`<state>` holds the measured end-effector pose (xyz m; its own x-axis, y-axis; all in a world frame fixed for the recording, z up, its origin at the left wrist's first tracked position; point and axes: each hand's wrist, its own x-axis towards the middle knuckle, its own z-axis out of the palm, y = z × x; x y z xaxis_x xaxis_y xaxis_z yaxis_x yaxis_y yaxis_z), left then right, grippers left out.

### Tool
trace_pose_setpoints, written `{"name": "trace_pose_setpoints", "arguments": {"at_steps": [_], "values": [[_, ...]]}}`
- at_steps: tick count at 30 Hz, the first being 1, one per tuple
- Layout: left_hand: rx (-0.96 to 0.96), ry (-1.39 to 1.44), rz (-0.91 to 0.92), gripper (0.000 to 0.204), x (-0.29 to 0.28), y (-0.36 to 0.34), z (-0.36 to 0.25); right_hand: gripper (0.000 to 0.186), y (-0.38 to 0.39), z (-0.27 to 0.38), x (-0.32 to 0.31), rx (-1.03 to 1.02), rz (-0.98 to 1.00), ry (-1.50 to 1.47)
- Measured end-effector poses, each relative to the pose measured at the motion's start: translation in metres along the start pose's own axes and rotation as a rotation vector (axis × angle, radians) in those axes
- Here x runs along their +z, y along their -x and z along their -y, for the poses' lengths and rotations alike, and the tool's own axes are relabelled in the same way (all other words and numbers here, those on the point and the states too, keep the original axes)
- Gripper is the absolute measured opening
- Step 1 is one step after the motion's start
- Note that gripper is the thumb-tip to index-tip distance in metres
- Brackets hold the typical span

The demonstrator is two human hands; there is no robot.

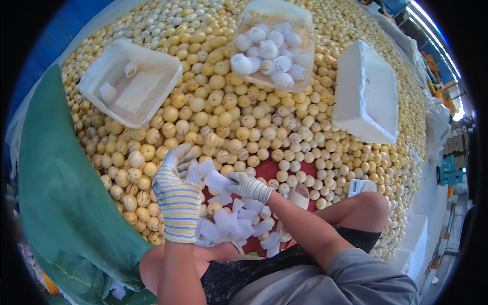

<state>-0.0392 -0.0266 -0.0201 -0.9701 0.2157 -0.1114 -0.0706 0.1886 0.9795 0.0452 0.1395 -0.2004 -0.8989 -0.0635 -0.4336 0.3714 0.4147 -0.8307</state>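
Observation:
My right hand (250,187), in a white glove with blue and yellow stripes, pinches a white foam net sleeve (218,181). Just left of it, my left hand (178,195), gloved alike, is raised with fingers bent and thumb apart; I see nothing between them. A smaller white foam piece (206,166) shows beside its thumb. Under both hands, loose foam sleeves (226,222) lie heaped between my legs on a red surface (268,170). All around spread round yellow fruits (225,119) with dark stripes, which look like pepino melons.
A whitish tub (273,10) at the back holds several foam-wrapped fruits (268,50). Another tub (170,68), back left, has two wrapped pieces. A white foam box (351,86) stands on its side at right, above a small white device (362,186). Green cloth (56,178) covers the left side.

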Motion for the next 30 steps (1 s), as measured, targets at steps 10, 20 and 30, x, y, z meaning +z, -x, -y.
{"name": "trace_pose_setpoints", "arguments": {"at_steps": [10,20,30], "values": [[0.033,-0.282,0.126,0.045,0.006,0.007,0.02,0.028,0.065,0.11,-0.037,-0.307,-0.3,-0.494],[0.355,-0.446,0.093,0.047,0.041,0.027,0.005,0.035,0.073,0.097,-0.033,-0.262,-0.675,-0.527],[0.027,0.107,0.44,0.062,0.045,0.014,-0.012,0.034,0.07,0.081,-0.063,-0.461,-0.499,-0.634]]}}
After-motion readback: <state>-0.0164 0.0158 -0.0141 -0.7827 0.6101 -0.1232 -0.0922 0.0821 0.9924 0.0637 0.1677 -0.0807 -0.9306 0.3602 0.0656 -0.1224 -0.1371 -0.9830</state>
